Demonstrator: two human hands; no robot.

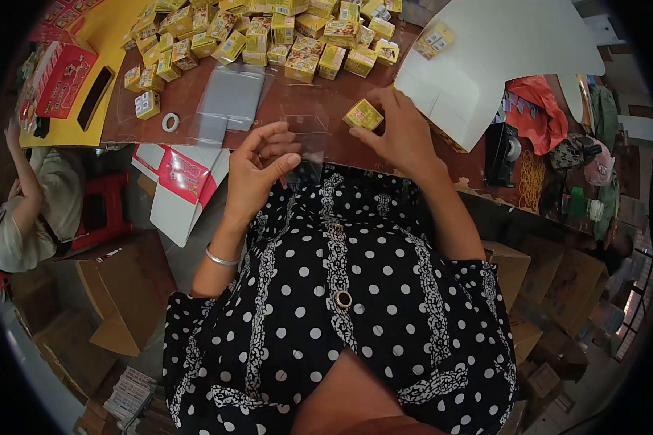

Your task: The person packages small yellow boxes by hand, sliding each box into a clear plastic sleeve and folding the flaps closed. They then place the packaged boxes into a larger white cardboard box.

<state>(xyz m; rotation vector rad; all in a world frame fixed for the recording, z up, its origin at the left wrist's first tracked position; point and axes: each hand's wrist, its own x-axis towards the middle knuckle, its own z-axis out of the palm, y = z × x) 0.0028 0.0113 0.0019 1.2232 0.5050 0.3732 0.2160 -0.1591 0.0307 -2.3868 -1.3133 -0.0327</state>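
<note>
My right hand (pixel 400 134) grips a small yellow printed box (pixel 363 115) between thumb and fingers, just above the brown table (pixel 272 109). To its left, my left hand (pixel 260 165) has its fingers curled around the edge of a clear plastic bag (pixel 308 134), which is hard to make out against the tabletop. A stack of flat clear bags (pixel 231 98) lies beyond the left hand. Behind both hands, a large heap of similar yellow boxes (pixel 301 61) spreads along the far side of the table.
A white tape roll (pixel 170 122), a dark phone (pixel 96 98) and a red printed carton (pixel 65 78) lie to the left. On the right stand a large white box (pixel 457 80), a black tape dispenser (pixel 502 154) and yellow rubber bands (pixel 531 177). Another person (pixel 36 199) sits at far left.
</note>
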